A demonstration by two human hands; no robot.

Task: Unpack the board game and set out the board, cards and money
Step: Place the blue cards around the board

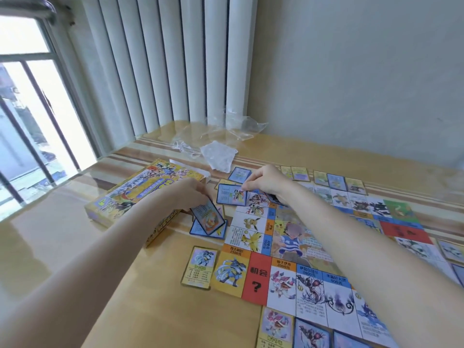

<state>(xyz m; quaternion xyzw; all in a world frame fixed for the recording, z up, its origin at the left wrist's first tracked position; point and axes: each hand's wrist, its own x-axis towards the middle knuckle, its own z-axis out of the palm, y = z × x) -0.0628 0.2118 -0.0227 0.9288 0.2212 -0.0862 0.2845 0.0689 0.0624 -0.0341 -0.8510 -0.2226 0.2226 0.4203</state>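
Right hand (266, 183) pinches a card (232, 194) by the board (313, 259), left hand (193, 194) seemingly grips a stack (208, 219) that might spill.

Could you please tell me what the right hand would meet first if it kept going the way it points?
Probably the blue-bordered card the right hand already pinches; beyond it, the yellow game box, though depth is unclear.

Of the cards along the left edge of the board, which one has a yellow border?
The yellow-bordered card lying alone beside the board's near-left corner square; the others there are blue-bordered.
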